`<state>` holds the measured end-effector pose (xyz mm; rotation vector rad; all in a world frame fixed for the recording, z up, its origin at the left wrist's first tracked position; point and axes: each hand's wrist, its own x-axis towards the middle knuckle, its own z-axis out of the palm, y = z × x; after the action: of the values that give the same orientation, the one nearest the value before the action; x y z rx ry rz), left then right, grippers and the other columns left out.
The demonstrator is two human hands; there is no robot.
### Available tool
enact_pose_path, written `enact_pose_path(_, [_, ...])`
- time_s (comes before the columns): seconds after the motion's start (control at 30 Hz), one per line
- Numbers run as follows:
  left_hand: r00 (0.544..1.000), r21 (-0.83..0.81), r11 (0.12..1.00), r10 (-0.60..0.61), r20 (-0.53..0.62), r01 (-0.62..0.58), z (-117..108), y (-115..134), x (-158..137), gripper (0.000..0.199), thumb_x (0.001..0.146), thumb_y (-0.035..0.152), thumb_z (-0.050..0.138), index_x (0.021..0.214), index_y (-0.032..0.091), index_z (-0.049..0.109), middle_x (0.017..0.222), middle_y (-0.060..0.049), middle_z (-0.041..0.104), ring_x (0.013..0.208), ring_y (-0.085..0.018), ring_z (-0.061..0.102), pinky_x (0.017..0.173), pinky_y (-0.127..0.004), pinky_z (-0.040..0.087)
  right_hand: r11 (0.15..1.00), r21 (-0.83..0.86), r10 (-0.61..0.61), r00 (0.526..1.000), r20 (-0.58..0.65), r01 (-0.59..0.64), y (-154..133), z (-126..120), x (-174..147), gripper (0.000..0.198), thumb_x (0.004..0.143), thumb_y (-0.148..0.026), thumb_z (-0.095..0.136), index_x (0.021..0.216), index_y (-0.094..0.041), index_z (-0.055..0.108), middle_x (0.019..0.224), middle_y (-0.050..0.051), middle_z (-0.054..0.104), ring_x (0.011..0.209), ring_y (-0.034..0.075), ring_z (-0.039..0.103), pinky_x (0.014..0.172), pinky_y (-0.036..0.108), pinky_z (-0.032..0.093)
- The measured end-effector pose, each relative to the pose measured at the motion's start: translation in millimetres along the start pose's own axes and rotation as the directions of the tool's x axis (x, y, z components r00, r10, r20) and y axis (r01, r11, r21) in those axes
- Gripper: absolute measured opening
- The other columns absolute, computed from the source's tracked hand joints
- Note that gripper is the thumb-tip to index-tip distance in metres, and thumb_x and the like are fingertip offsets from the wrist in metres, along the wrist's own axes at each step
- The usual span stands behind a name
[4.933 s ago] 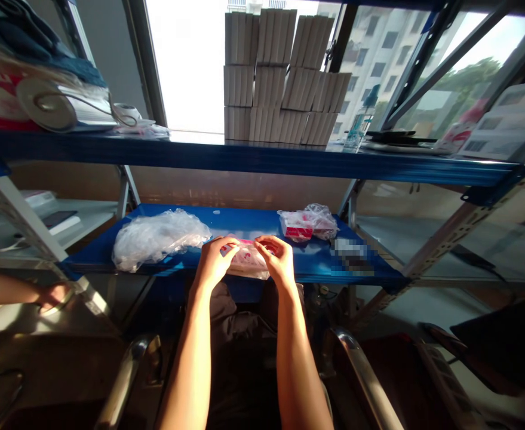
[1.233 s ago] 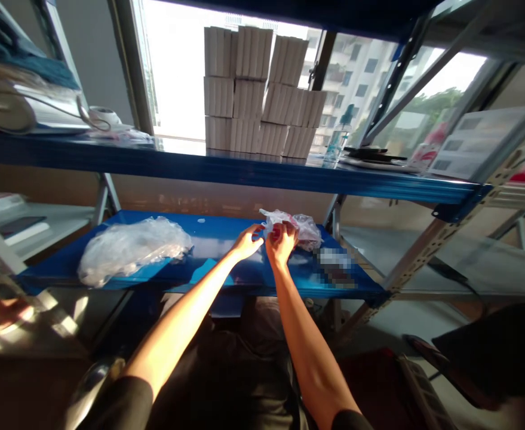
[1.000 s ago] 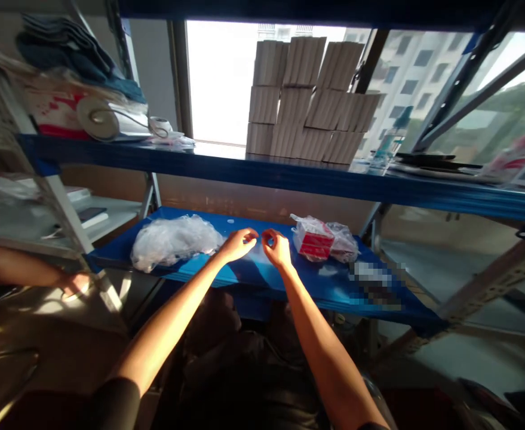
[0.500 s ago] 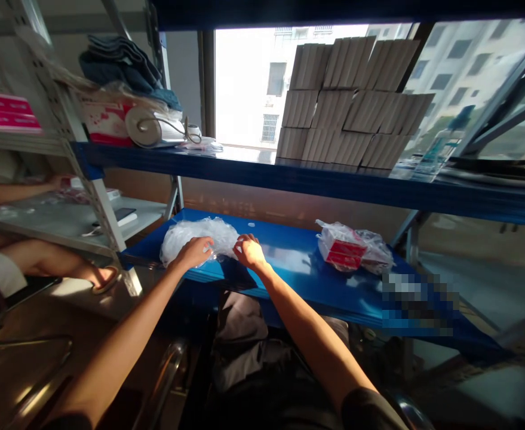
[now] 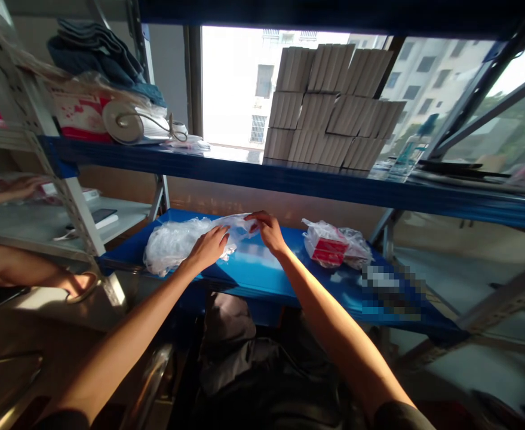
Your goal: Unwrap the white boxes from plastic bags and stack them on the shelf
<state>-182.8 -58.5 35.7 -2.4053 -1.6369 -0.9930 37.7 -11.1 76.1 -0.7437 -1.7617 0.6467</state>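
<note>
A pile of crumpled clear plastic bags point(image 5: 170, 243) lies on the left of the blue shelf top point(image 5: 262, 266). My right hand point(image 5: 269, 232) pinches the edge of a thin clear plastic bag point(image 5: 238, 222), which stretches out from the pile. My left hand point(image 5: 209, 246) is beside the pile with its fingers bent together on the plastic; its fingertips are partly hidden by the film. Further right on the shelf sits a red box in a clear plastic bag point(image 5: 329, 251).
Stacked grey-white boxes point(image 5: 325, 119) stand on the upper blue shelf point(image 5: 226, 173) with a clear bottle point(image 5: 408, 155). At its left are a white roll point(image 5: 125, 122) and folded dark cloth point(image 5: 96, 57). Another person's hand point(image 5: 24, 188) and a phone point(image 5: 101, 216) show at left.
My right hand has moved right and up, drawing a stretch of clear plastic away from the pile. My left hand has shifted slightly right. The view has turned a little right.
</note>
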Motion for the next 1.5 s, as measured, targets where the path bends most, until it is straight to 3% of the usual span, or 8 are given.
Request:
enact_pose_path(0.17, [0.991, 0.142, 0.988, -0.083, 0.107, 0.068, -9, 30, 12, 0.07, 0.094, 0.056, 0.065, 0.157, 0.029, 0.05, 0.168, -0.018, 0.039, 0.121, -0.041, 0.067, 0.103, -0.049, 0.054, 0.932, -0.354, 0.003, 0.978, 0.208, 0.072, -36, -55, -34, 0.039, 0.078, -0.009, 0.041, 0.079, -0.018, 0.079, 0.122, 0.008, 0.078, 0.106, 0.023, 0.073, 0.09, 0.032, 0.058])
enact_pose_path(0.4, [0.895, 0.16, 0.949, 0.188, 0.405, -0.272, -11, 53, 10, 0.049, 0.082, 0.043, 0.079, 0.128, 0.028, 0.077, 0.107, -0.015, 0.078, 0.142, -0.048, 0.047, 0.124, -0.071, 0.014, 0.589, -0.805, 0.079, 0.986, 0.147, 0.073, -40, -99, -77, 0.034, 0.091, -0.007, 0.053, 0.109, -0.016, 0.081, 0.127, 0.013, 0.074, 0.101, 0.025, 0.074, 0.092, 0.034, 0.056])
enact_pose_path(0.57, [0.873, 0.134, 0.942, 0.224, 0.434, -0.308, -5, 67, 3, 0.034, 0.084, 0.047, 0.075, 0.104, 0.021, 0.083, 0.111, -0.019, 0.074, 0.126, -0.043, 0.059, 0.11, -0.05, 0.046, 0.589, -0.797, 0.002, 0.987, 0.163, 0.131, -51, -103, -100, 0.035, 0.096, -0.011, 0.051, 0.119, -0.016, 0.077, 0.122, 0.013, 0.074, 0.101, 0.024, 0.071, 0.095, 0.035, 0.055])
enact_pose_path(0.83, [0.846, -0.072, 0.955, 0.288, 0.448, -0.287, 25, 69, 1, 0.07, 0.088, 0.014, 0.057, 0.156, 0.025, 0.053, 0.165, -0.012, 0.049, 0.132, -0.033, 0.064, 0.11, -0.041, 0.049, 0.657, -0.665, 0.242, 0.737, 0.631, 0.354, -30, -67, -126, 0.036, 0.093, -0.011, 0.053, 0.113, -0.022, 0.08, 0.126, 0.007, 0.077, 0.101, 0.024, 0.076, 0.092, 0.033, 0.055])
enact_pose_path(0.97, [0.854, 0.02, 0.96, 0.239, 0.461, -0.279, 42, 57, 2, 0.069, 0.083, 0.011, 0.06, 0.151, 0.022, 0.058, 0.172, -0.016, 0.034, 0.133, -0.039, 0.063, 0.11, -0.049, 0.05, 0.468, -0.835, 0.35, 0.806, 0.477, 0.29, -14, -66, -124, 0.028, 0.099, -0.024, 0.055, 0.11, -0.017, 0.08, 0.12, 0.014, 0.078, 0.096, 0.03, 0.078, 0.088, 0.038, 0.056])
enact_pose_path(1.2, [0.835, 0.146, 0.956, 0.142, 0.532, -0.255, 43, 62, 2, 0.046, 0.095, 0.015, 0.047, 0.135, 0.014, 0.069, 0.112, -0.022, 0.078, 0.105, -0.039, 0.074, 0.095, -0.052, 0.055, 0.25, -0.968, 0.382, 0.918, 0.103, 0.004, -7, -83, -112, 0.046, 0.095, -0.012, 0.051, 0.138, -0.011, 0.067, 0.124, 0.023, 0.072, 0.1, 0.034, 0.075, 0.084, 0.043, 0.056])
enact_pose_path(1.33, [0.789, 0.111, 0.943, 0.193, 0.584, -0.313, 33, 79, -3, 0.026, 0.092, 0.023, 0.057, 0.103, 0.017, 0.08, 0.091, -0.017, 0.078, 0.087, -0.036, 0.076, 0.085, -0.048, 0.057, 0.289, -0.951, 0.104, 0.984, 0.141, 0.106, -20, -91, -106, 0.052, 0.093, -0.008, 0.051, 0.143, -0.014, 0.063, 0.151, 0.019, 0.059, 0.131, 0.04, 0.055, 0.104, 0.054, 0.046])
enact_pose_path(1.5, [0.767, -0.045, 0.924, 0.343, 0.542, -0.381, 26, 90, -4, 0.017, 0.089, 0.026, 0.062, 0.085, 0.023, 0.078, 0.086, -0.012, 0.077, 0.085, -0.03, 0.074, 0.086, -0.04, 0.056, 0.415, -0.852, -0.036, 0.941, 0.336, 0.32, -34, -83, -106, 0.041, 0.095, -0.004, 0.046, 0.122, -0.016, 0.075, 0.146, 0.015, 0.065, 0.146, 0.036, 0.039, 0.118, 0.057, 0.033])
